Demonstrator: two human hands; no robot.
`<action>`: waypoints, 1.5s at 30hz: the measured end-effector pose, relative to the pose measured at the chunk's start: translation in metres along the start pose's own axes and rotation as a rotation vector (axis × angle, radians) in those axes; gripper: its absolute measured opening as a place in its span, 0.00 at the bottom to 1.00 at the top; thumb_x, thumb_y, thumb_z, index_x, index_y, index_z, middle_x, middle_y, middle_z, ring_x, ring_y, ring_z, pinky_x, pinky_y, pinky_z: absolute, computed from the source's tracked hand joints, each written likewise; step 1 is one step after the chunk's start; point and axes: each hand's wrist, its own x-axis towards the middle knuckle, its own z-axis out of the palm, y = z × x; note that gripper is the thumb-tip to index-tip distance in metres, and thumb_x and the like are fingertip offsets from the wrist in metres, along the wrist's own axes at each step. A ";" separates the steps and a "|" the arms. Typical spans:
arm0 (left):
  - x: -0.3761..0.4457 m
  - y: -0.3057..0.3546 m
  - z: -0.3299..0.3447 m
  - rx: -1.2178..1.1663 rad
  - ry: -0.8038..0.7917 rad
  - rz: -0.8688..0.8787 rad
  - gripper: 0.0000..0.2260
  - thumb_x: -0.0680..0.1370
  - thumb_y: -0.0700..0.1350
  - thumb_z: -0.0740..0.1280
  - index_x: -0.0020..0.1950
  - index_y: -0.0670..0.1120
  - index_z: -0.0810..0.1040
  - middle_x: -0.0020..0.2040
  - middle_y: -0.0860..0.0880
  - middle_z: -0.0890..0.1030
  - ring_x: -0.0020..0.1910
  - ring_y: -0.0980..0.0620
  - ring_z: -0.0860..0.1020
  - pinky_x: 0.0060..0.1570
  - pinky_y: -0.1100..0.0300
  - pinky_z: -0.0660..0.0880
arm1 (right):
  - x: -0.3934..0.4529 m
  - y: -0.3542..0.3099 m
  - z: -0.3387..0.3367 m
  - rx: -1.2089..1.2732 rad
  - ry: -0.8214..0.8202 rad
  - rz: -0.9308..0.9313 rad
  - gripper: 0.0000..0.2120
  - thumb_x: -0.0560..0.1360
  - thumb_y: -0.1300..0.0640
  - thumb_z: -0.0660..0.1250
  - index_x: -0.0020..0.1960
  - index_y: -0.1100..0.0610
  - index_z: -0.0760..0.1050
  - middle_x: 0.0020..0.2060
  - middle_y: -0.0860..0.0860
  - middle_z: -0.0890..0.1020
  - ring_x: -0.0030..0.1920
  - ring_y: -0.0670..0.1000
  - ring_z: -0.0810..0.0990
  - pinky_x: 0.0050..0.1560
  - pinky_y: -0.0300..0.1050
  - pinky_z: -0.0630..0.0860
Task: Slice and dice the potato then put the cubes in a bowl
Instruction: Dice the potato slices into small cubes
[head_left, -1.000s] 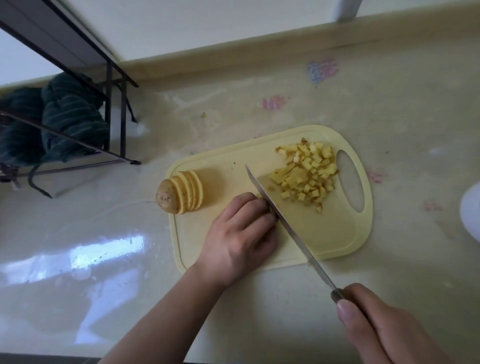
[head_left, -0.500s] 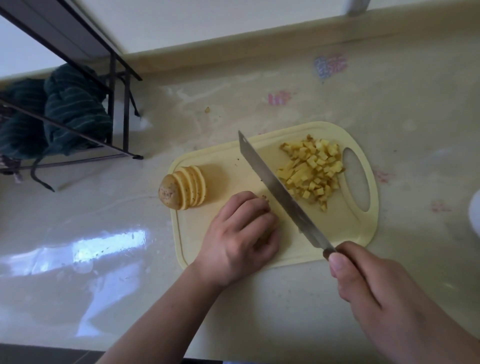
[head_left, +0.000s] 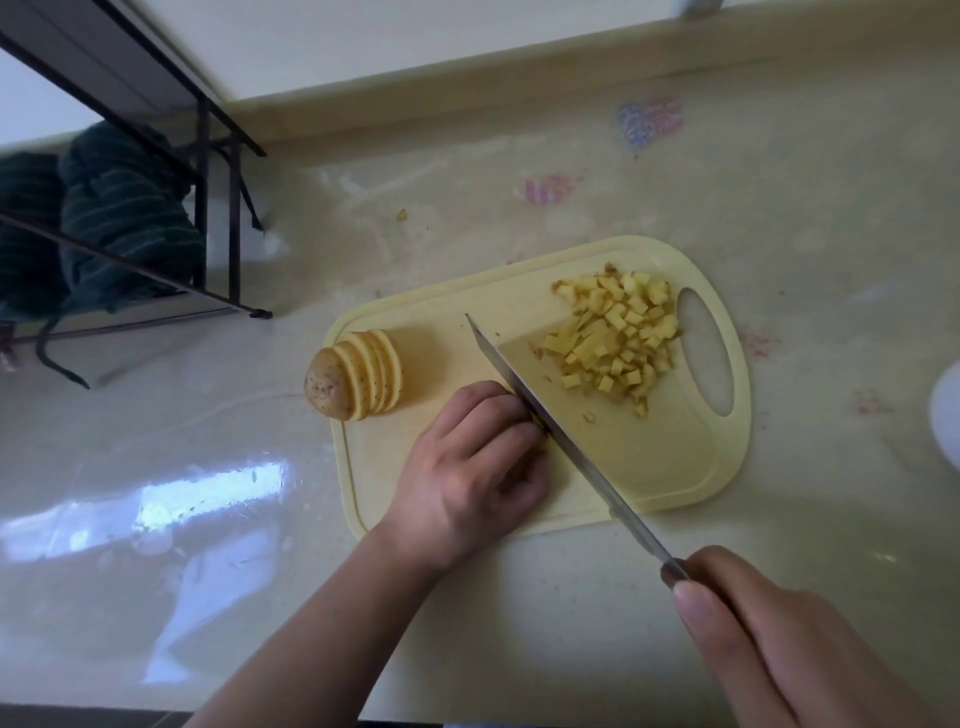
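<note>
**Potato half diced, knife down on the board**

Potato cubes (head_left: 615, 335) lie heaped at the far right of the pale yellow cutting board (head_left: 665, 467), just beside its oval handle hole, with a few stray cubes scattered toward the near side of the pile. At the board's left edge sits the rest of the potato (head_left: 353, 375): a skin-covered end piece with several round slices leaning against it, standing on edge in a row.

Between these 2 groups, the left hand (head_left: 470, 467) rests knuckles-up on the board, fingers curled down over something small; a sliver of yellow shows at the fingertips, but what is under them is mostly hidden. The knife (head_left: 550, 421) runs diagonally across the board, its blade laid right against those fingertips and its tip pointing toward the board's far edge. The right hand (head_left: 779, 639) grips the knife handle at the lower right, thumb stretched along the top, off the board and above the counter (head_left: 519, 597).

At the right border of the view a white rounded object (head_left: 946, 410) peeks in; too little shows to say what it is. On the left stands a black metal rack (head_left: 218, 208) with dark green striped cloth (head_left: 119, 218) bundled beneath it.
</note>
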 end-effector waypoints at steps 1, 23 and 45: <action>0.000 0.000 0.000 -0.002 -0.002 0.000 0.05 0.75 0.37 0.74 0.47 0.35 0.85 0.49 0.40 0.83 0.52 0.38 0.81 0.55 0.50 0.78 | -0.004 -0.001 0.001 -0.031 0.024 0.019 0.21 0.74 0.31 0.46 0.38 0.44 0.66 0.25 0.40 0.73 0.23 0.36 0.72 0.24 0.25 0.64; -0.001 0.002 0.000 0.045 0.084 -0.013 0.03 0.74 0.35 0.75 0.44 0.34 0.84 0.47 0.39 0.82 0.50 0.38 0.81 0.53 0.51 0.78 | 0.029 0.002 -0.004 0.023 -0.056 -0.129 0.20 0.71 0.31 0.44 0.40 0.42 0.66 0.29 0.54 0.74 0.26 0.48 0.70 0.30 0.46 0.66; -0.002 -0.003 -0.005 0.000 0.046 -0.034 0.04 0.73 0.35 0.76 0.46 0.35 0.84 0.48 0.40 0.83 0.51 0.40 0.81 0.55 0.53 0.78 | 0.036 0.000 0.006 -0.068 -0.064 -0.119 0.19 0.74 0.34 0.43 0.39 0.44 0.65 0.31 0.40 0.76 0.28 0.44 0.73 0.29 0.38 0.64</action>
